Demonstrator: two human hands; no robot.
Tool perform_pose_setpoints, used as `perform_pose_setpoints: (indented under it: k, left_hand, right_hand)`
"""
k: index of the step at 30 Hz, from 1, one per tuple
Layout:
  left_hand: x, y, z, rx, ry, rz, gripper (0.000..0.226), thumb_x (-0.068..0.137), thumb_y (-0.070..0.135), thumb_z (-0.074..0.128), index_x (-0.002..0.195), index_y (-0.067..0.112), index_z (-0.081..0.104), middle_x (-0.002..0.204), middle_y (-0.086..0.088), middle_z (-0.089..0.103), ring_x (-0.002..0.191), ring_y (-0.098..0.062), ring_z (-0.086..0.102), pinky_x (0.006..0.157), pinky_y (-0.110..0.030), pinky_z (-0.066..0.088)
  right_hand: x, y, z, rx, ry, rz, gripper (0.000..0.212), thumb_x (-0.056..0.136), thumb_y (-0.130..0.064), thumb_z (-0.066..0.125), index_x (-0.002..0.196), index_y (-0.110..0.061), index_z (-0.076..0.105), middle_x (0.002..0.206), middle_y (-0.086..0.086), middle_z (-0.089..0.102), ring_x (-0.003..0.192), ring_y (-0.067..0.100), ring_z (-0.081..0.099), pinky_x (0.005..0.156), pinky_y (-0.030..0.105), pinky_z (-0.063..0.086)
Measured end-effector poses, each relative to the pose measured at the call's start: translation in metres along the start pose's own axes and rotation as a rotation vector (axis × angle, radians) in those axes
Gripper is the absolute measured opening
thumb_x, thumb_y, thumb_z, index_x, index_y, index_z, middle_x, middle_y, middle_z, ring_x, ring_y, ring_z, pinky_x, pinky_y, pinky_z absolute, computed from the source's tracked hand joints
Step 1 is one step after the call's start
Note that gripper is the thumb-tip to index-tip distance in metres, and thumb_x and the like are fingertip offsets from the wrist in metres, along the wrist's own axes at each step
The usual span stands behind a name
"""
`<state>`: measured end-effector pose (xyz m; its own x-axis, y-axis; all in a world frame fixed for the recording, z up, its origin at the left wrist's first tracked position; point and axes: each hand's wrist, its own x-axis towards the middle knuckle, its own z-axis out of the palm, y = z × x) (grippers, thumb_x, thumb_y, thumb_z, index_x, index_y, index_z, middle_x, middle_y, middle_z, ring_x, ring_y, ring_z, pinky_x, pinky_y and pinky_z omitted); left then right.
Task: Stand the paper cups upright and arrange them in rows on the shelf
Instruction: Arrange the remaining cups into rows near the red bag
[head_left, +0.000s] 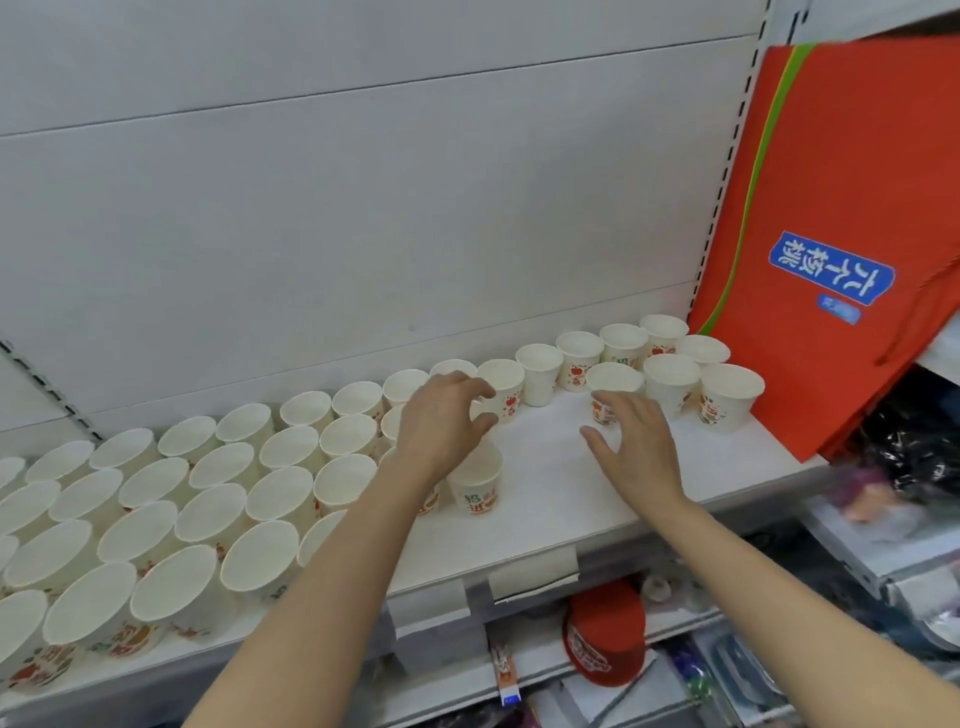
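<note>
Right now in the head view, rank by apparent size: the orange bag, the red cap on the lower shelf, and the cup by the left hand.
1. orange bag
2. red cap
3. cup; it looks only somewhat smaller than the cap, so that ranking is unsure.

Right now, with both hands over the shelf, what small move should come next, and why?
Probably the right hand, open beside the nearest cup of the right-hand cluster, should slide that cup leftward into the bare patch of shelf. The cups are upright already, but that gap splits the front rows, and the left hand is busy at the left block's edge.
</note>
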<state>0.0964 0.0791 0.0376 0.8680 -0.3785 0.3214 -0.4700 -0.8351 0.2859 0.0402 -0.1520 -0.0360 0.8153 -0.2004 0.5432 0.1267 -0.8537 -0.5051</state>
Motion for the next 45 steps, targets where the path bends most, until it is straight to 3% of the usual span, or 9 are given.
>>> perform_pose_setpoints:
  k: [6, 11, 18, 24, 30, 33, 38, 42, 45]
  left_hand:
    - [0.068, 0.019, 0.041, 0.177, -0.109, -0.083, 0.031, 0.085, 0.034, 0.067, 0.115, 0.025, 0.066, 0.111, 0.0, 0.065, 0.108, -0.023, 0.054, 0.079, -0.031, 0.04]
    - [0.083, 0.025, 0.062, 0.259, -0.096, -0.171, 0.01, 0.082, 0.025, 0.065, 0.084, 0.017, 0.072, 0.086, -0.006, 0.065, 0.09, -0.024, 0.057, 0.063, -0.029, 0.032]
    - [0.091, 0.026, 0.068, 0.28, -0.039, -0.217, 0.017, 0.08, 0.027, 0.068, 0.096, 0.021, 0.073, 0.092, -0.005, 0.067, 0.095, -0.025, 0.055, 0.069, -0.03, 0.031]
    - [0.105, 0.04, 0.063, 0.246, 0.039, -0.185, 0.029, 0.075, 0.038, 0.074, 0.101, 0.024, 0.067, 0.099, 0.004, 0.064, 0.099, -0.022, 0.053, 0.083, -0.032, 0.035]
    - [0.098, 0.033, 0.05, 0.196, -0.151, -0.346, 0.01, 0.076, 0.02, 0.067, 0.083, 0.027, 0.071, 0.088, 0.002, 0.071, 0.087, -0.022, 0.062, 0.067, -0.027, 0.035]
    - [0.091, 0.031, 0.05, 0.152, -0.124, -0.364, 0.009, 0.076, 0.019, 0.067, 0.081, 0.025, 0.071, 0.085, 0.004, 0.071, 0.083, -0.021, 0.062, 0.063, -0.027, 0.04]
    - [0.09, 0.029, 0.054, 0.197, -0.05, -0.328, 0.011, 0.08, 0.022, 0.066, 0.088, 0.025, 0.072, 0.092, 0.003, 0.069, 0.09, -0.021, 0.061, 0.069, -0.03, 0.044]
    - [0.094, 0.028, 0.056, 0.23, -0.049, -0.275, 0.019, 0.084, 0.031, 0.068, 0.101, 0.026, 0.071, 0.104, 0.004, 0.068, 0.099, -0.021, 0.059, 0.075, -0.031, 0.042]
    - [0.094, 0.036, 0.06, 0.116, 0.103, -0.204, 0.025, 0.084, 0.039, 0.068, 0.105, 0.027, 0.07, 0.101, 0.007, 0.067, 0.096, -0.018, 0.058, 0.075, -0.031, 0.042]
  right_hand:
    - [0.037, 0.05, -0.017, -0.096, 0.009, -0.091, 0.04, 0.077, -0.013, 0.076, 0.115, -0.012, 0.064, 0.113, 0.006, 0.065, 0.106, 0.03, 0.053, 0.088, 0.042, 0.045]
    - [0.051, 0.073, -0.013, -0.095, -0.016, -0.241, 0.034, 0.07, -0.011, 0.081, 0.102, -0.013, 0.07, 0.098, 0.003, 0.068, 0.096, 0.029, 0.055, 0.079, 0.041, 0.048]
    - [0.058, 0.085, 0.002, -0.016, 0.016, -0.32, 0.023, 0.066, -0.008, 0.083, 0.086, -0.013, 0.072, 0.088, 0.002, 0.069, 0.092, 0.024, 0.05, 0.071, 0.039, 0.047]
    - [0.09, 0.066, 0.001, 0.07, 0.037, -0.357, 0.01, 0.081, -0.025, 0.065, 0.085, -0.018, 0.071, 0.083, -0.004, 0.068, 0.087, 0.023, 0.052, 0.077, 0.033, 0.037]
    - [0.144, 0.027, 0.026, -0.156, -0.384, -0.419, 0.026, 0.081, -0.026, 0.066, 0.106, -0.021, 0.07, 0.101, -0.004, 0.069, 0.105, 0.024, 0.046, 0.091, 0.033, 0.028]
    - [0.15, 0.023, 0.036, -0.279, -0.455, -0.413, 0.016, 0.083, -0.022, 0.06, 0.095, -0.027, 0.07, 0.094, -0.003, 0.067, 0.103, 0.021, 0.046, 0.083, 0.031, 0.022]
    - [0.143, 0.026, 0.046, -0.328, -0.392, -0.43, 0.013, 0.085, -0.018, 0.057, 0.077, -0.021, 0.066, 0.082, -0.002, 0.067, 0.089, 0.021, 0.047, 0.078, 0.032, 0.024]
    - [0.143, 0.023, 0.043, -0.204, -0.375, -0.435, 0.017, 0.088, -0.034, 0.06, 0.09, -0.021, 0.071, 0.088, -0.003, 0.069, 0.095, 0.022, 0.051, 0.081, 0.033, 0.024]
    - [0.149, 0.039, 0.022, -0.073, -0.217, -0.381, 0.016, 0.088, -0.033, 0.063, 0.094, -0.022, 0.072, 0.092, -0.004, 0.071, 0.094, 0.023, 0.055, 0.084, 0.034, 0.027]
